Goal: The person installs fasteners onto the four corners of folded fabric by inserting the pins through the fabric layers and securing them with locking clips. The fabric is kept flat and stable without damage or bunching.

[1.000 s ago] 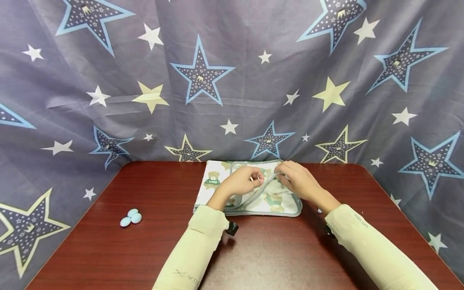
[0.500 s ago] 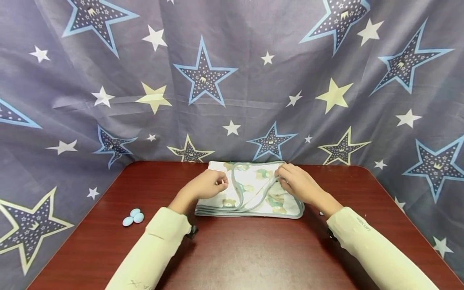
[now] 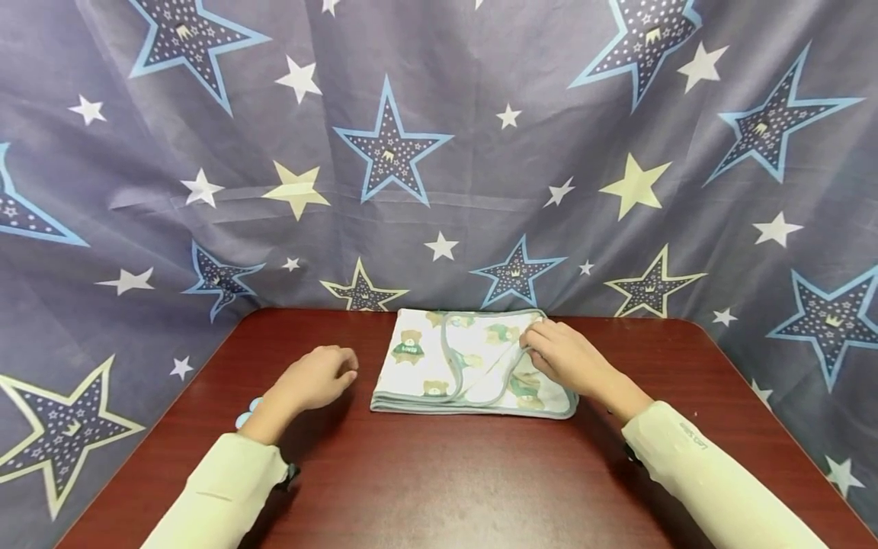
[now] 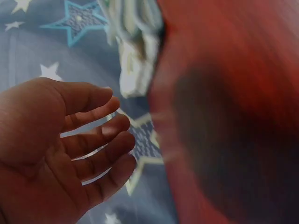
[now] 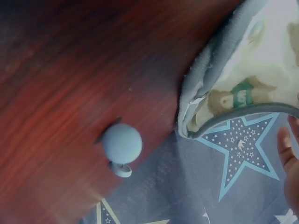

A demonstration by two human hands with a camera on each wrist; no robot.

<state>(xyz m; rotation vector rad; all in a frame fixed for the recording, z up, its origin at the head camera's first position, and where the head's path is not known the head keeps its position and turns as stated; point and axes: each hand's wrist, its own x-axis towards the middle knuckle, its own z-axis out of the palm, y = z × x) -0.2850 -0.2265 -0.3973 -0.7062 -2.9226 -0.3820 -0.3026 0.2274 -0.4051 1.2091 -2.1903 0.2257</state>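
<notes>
A folded white bear-print cloth point(image 3: 411, 370) with grey-green trim lies near the back of the table. My right hand point(image 3: 565, 354) pinches a trimmed edge of its top layer, which is slightly raised. In the right wrist view, the cloth's rounded corner point(image 5: 233, 93) shows bears in green shirts, with fingertips point(image 5: 286, 144) at the right border. My left hand point(image 3: 312, 381) hovers left of the cloth and holds nothing. Its fingers curve loosely in the left wrist view, apart from the stacked cloth edge point(image 4: 135, 70).
Pale blue egg-shaped pieces point(image 3: 243, 420) sit at the left of the table point(image 3: 439, 488), partly behind my left wrist. A round blue piece point(image 5: 122, 143) with a small ring-like part lies to the right of the cloth. A star-patterned curtain point(image 3: 439, 191) hangs behind.
My left hand has moved away from the cloth, leftward toward the blue pieces. The right hand stays at the cloth's edge, where the raised flap now lies lower.
</notes>
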